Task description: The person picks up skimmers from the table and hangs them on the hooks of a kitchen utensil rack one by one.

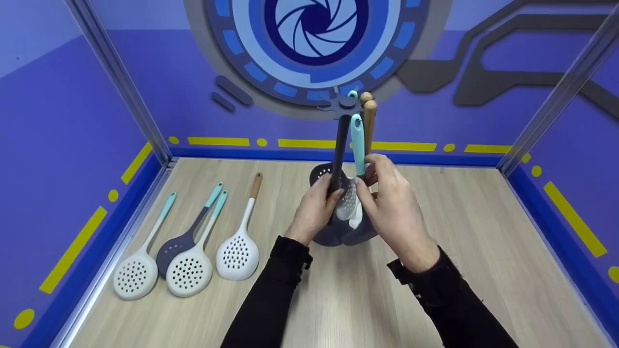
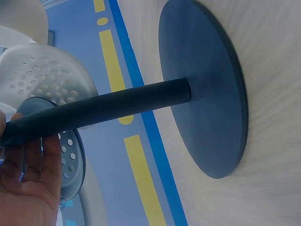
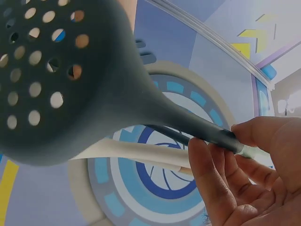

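My left hand [image 1: 313, 208] grips the black pole [image 2: 117, 104] of a utensil stand, whose flat round base [image 2: 207, 94] rests on the table. Between the thumb and fingers of my right hand [image 1: 399, 212] is the neck of a dark slotted skimmer [image 3: 117, 84] with a mint handle [image 1: 358, 142]. Its perforated head points down beside the pole. Other utensils hang from the stand's top [image 1: 347, 102], among them ones with wooden handles [image 1: 370, 116]. Behind my left fingers in the left wrist view are a small dark perforated head [image 2: 70, 155] and a pale perforated head [image 2: 44, 70].
To the left on the wooden table [image 1: 464, 290] lie a pale skimmer [image 1: 135, 274], a dark skimmer [image 1: 176, 249] partly under another pale skimmer [image 1: 188, 280], and a white skimmer [image 1: 237, 263] with a wooden handle. Blue-purple panels [image 1: 290, 130] enclose the back and sides.
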### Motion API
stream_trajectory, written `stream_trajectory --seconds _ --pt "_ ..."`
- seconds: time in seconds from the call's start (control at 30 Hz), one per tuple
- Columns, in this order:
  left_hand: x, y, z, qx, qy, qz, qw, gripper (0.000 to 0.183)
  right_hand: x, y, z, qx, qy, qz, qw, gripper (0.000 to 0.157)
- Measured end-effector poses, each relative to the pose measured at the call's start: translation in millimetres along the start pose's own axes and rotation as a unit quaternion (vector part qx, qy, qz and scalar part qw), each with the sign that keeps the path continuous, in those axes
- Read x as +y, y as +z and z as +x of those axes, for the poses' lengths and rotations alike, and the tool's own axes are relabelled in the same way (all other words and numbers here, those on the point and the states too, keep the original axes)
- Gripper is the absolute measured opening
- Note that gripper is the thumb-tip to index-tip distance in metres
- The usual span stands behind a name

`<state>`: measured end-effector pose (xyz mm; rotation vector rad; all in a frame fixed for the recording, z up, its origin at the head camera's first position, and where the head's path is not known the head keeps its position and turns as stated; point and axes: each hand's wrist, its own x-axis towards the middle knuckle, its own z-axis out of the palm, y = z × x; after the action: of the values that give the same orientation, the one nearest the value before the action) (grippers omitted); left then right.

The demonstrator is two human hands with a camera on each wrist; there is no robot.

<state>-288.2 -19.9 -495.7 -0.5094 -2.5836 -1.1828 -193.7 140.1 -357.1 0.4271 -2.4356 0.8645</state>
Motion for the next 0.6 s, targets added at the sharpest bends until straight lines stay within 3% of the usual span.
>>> stream_trajectory --seconds 0.6 --pt "0.6 -2.8 -2.9 0.009 0.000 0.016 0.9998 0.034 2.7 1.1 -3.0 -0.017 0.009 0.014 1.000 0.037"
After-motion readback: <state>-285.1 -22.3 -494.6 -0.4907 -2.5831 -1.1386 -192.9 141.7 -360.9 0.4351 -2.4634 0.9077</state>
